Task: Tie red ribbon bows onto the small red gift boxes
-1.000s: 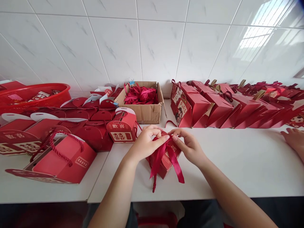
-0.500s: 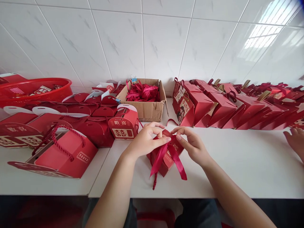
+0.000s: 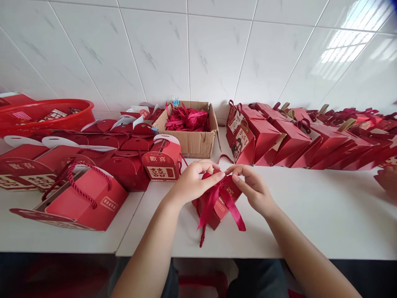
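Observation:
In front of me on the white table lies a small red gift box (image 3: 221, 214) with gold lettering, turned at an angle. A satin ribbon (image 3: 235, 212), dark pink-red, is looped in a bow on it, two tails hanging toward me. My left hand (image 3: 194, 182) pinches the bow's left side between thumb and fingers. On the other side my right hand (image 3: 252, 188) pinches the ribbon near the knot, fingertips close to the left ones. The knot is partly covered by fingers. A twisted red cord (image 3: 202, 238) sticks out below the box.
Behind my hands stands a cardboard box (image 3: 195, 144) of loose ribbons. Several red boxes with cord handles (image 3: 107, 203) fill the left, near a red plastic basket (image 3: 77, 118). A row of red gift boxes (image 3: 266, 134) leans at right. Another person's hand (image 3: 387, 182) shows at the right edge.
Ribbon loops now show more fully beneath my fingers, and the tails have shifted slightly right. Both hands stay at the bow. The other person's hand has moved a little and is blurred.

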`<state>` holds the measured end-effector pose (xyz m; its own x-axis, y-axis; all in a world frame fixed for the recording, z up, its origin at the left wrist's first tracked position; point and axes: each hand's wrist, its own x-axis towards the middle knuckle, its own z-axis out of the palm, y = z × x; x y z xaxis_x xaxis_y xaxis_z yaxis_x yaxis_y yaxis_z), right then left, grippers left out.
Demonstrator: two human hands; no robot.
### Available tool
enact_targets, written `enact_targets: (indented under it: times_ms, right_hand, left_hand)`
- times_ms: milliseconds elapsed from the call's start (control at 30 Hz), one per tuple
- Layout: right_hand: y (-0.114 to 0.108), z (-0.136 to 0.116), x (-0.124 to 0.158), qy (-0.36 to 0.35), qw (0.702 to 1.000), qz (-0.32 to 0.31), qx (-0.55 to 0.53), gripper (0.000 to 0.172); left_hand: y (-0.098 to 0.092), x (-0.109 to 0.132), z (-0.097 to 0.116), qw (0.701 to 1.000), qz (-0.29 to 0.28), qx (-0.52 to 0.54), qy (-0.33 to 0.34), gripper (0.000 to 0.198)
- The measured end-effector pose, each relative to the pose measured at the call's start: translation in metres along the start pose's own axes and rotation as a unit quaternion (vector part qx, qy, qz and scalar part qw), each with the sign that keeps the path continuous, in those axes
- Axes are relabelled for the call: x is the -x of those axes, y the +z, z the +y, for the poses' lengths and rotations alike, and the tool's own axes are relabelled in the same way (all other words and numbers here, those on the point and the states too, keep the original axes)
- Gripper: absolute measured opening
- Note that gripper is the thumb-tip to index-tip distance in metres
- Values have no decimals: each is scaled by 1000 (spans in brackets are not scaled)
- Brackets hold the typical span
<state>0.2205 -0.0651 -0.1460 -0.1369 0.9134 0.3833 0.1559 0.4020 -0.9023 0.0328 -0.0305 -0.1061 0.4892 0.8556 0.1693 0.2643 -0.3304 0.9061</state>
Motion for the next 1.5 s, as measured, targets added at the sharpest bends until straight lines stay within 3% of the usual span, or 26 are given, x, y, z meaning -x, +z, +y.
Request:
enact_targets:
  times_ms: [133, 400, 900, 1067, 1233, 1300, 1367, 1500]
  right_hand:
    - [1, 0, 0, -5, 1000, -2, -8, 17]
    - [2, 1, -2, -1, 1000, 15, 3, 19]
    - [-6, 2, -5, 24, 997, 58, 33, 25]
    - [-6, 4, -7, 53, 996, 63, 38, 24]
    - [-3, 8, -7, 82, 992, 82, 50, 22]
    - [-4, 5, -5, 32, 991, 106, 70, 14]
    - [-4, -3, -1, -56, 990, 90, 95, 9]
    - [0, -20, 9, -174, 967, -46, 178, 33]
  left_hand:
    - [7, -1, 1, 999, 9, 29, -18, 45]
    - [9, -1, -5, 999, 30, -38, 10, 37]
    - [3, -1, -1, 999, -19, -42, 3, 44]
    - [-1, 0, 1, 997, -40, 42, -42, 35]
    - [-5, 0, -1, 994, -19, 72, -83, 33]
    - [-5, -1, -1, 993, -17, 70, -90, 33]
    - [-5, -1, 0, 993, -22, 70, -89, 34]
    - [-6, -1, 1, 993, -31, 79, -85, 33]
